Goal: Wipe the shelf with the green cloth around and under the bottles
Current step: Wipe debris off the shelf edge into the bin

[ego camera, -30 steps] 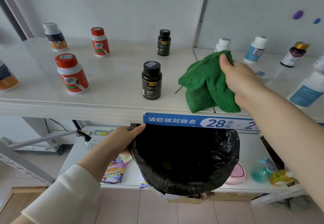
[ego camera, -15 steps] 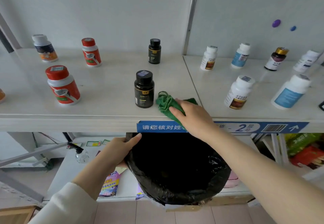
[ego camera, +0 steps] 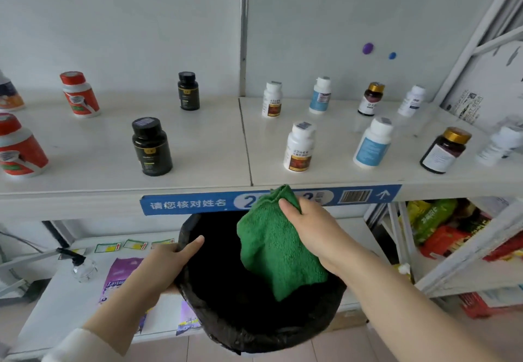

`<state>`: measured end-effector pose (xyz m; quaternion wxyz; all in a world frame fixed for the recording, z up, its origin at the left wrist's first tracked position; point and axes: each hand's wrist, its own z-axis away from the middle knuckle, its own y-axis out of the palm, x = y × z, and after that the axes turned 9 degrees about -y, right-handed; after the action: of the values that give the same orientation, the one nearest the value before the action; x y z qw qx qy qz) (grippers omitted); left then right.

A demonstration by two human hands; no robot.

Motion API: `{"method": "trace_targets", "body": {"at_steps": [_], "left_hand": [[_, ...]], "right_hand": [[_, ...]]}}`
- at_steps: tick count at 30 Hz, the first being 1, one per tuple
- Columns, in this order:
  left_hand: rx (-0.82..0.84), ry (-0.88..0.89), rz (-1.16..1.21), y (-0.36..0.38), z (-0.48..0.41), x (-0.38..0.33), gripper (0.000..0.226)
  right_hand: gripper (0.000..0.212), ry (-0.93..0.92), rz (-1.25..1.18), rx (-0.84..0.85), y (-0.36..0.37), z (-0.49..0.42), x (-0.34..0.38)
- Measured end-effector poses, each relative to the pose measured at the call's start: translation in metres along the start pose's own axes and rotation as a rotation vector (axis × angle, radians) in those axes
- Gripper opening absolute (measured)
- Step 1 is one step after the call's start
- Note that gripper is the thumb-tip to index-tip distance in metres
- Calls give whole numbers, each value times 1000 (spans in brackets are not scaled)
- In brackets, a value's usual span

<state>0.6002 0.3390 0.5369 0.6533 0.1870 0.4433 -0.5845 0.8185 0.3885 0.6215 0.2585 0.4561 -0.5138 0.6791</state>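
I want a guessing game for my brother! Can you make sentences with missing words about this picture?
1. The right hand holds a ____ cloth.
2. The left hand grips the rim of a bin whose colour is ____.
3. On the shelf, the dark bottle near the right end has a ____ cap.

Missing words: green; black; gold.
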Motion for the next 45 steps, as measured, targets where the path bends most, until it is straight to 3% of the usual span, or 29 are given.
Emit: {"method": "trace_targets", "body": {"at_steps": [8, 11, 17, 26, 32, 35, 37, 40, 43, 45], "left_hand": [[12, -39, -23, 122, 26, -16, 40], [48, -33, -35, 170, 29, -24, 45], [166, -70, -35, 243, 26, -46, 45], [310, 59, -183, 338, 27, -94, 44], [333, 57, -222, 398, 25, -115, 51], [314, 21, -219, 432, 25, -125, 62], [280, 1, -195, 456, 25, -132, 57], [248, -26, -149, 491, 32, -147, 44], [214, -55, -118, 515, 39, -159, 48], [174, -65, -104, 524, 42, -166, 44]], "right_hand": [[44, 132, -102, 93, -109, 36, -68], [46, 187, -176, 1, -149, 52, -94], [49, 208, 3, -187, -215, 71, -112], [55, 333, -29, -392, -288, 86, -144], [50, 290, 72, -310, -352, 77, -171], [52, 273, 21, -283, -390, 69, -191], [52, 242, 13, -232, -415, 63, -205], [53, 228, -132, -194, -456, 55, -220], [54, 176, -292, -181, -494, 44, -225], [67, 118, -307, -179, -515, 37, -231]]}}
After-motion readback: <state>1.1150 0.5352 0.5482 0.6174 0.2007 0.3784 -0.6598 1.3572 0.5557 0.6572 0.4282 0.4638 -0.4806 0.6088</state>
